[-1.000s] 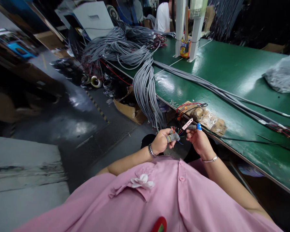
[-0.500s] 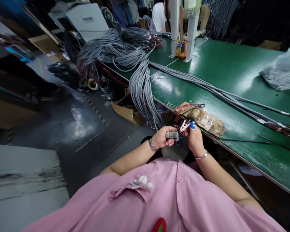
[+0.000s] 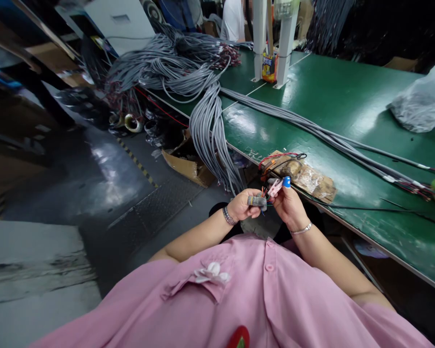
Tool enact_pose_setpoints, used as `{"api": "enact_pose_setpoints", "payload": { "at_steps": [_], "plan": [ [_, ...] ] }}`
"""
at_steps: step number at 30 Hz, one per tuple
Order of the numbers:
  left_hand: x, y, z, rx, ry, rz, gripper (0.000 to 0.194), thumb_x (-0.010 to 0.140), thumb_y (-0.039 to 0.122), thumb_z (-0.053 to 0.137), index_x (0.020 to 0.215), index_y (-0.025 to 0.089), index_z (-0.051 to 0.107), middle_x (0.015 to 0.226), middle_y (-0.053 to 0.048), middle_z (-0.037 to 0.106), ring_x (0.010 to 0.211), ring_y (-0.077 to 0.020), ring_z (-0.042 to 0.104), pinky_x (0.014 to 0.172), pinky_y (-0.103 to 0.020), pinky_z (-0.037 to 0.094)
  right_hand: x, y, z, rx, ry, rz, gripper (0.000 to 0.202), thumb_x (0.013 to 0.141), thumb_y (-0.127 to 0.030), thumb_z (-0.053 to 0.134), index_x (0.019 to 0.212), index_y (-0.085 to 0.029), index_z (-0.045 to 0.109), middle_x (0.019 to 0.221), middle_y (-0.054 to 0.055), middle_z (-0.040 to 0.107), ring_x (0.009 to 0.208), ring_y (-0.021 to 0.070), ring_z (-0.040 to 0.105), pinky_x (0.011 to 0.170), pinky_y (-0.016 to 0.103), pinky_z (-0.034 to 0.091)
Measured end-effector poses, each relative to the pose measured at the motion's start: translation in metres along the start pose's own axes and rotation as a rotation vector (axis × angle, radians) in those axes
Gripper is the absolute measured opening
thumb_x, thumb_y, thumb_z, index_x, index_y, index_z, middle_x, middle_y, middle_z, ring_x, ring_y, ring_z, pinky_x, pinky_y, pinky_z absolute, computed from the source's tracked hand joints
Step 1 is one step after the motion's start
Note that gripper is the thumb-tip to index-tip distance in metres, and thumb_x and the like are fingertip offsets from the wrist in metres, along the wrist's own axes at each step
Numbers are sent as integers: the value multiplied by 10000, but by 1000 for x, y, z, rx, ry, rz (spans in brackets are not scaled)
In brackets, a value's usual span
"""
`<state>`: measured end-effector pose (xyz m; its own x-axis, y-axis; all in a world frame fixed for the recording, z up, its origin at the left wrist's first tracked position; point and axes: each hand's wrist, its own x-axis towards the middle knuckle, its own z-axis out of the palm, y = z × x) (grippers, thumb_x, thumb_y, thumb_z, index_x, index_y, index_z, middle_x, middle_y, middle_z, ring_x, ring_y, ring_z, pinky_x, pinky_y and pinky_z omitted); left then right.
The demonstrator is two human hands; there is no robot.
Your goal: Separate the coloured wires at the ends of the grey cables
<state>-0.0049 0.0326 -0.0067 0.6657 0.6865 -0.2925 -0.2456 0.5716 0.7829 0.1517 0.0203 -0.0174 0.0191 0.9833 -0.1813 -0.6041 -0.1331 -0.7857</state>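
Note:
My left hand (image 3: 242, 206) is closed on a bunch of thin coloured wires (image 3: 264, 191), whose ends fan up above grey-covered fingers. Close beside it, my right hand (image 3: 291, 207) pinches a small pink clip (image 3: 275, 187) that looks like a clothes peg. A blue cover (image 3: 286, 182) sits on the right thumb. The clip is right at the wires; whether it touches them I cannot tell. Both hands are in front of the bench edge, just below a taped wooden board (image 3: 313, 182) with red and black leads on it.
Grey cables (image 3: 208, 116) are heaped over the left end of the green bench (image 3: 329, 96), and a bundle runs along it to the right. A plastic bag (image 3: 422, 101) lies at the far right. Below stands an open carton (image 3: 183, 166). A person in white (image 3: 232, 21) is behind the posts.
The pink clip has turned in my right hand, and its spread arms now look closer together. My right hand has shifted slightly left; the left stays nearly still. The view has swung a little.

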Motion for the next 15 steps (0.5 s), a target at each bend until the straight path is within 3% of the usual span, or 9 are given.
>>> {"api": "enact_pose_setpoints", "payload": {
  "at_steps": [5,9,15],
  "plan": [
    [-2,0,-2,0,20,28,308,612,337,808,719,118,619,466,24,530,289,-20,314,349,-188,307,-5,-2,-2,-15,-59,82,545,783,-757,513,812,-225,629,710,10,617,539,123,508,525,262,466],
    [-10,-4,1,22,47,85,331,624,377,810,674,134,591,440,32,513,287,-29,322,354,-196,318,-8,-2,-6,15,-100,162,618,784,-794,448,893,-223,658,820,40,664,580,134,550,548,277,493],
    [-25,-15,16,143,200,216,385,678,488,766,691,136,612,426,24,532,313,-62,403,372,-209,324,-13,-11,-2,84,-94,153,393,806,-581,645,910,-206,699,824,17,672,612,103,544,557,215,492]
  ]
}}
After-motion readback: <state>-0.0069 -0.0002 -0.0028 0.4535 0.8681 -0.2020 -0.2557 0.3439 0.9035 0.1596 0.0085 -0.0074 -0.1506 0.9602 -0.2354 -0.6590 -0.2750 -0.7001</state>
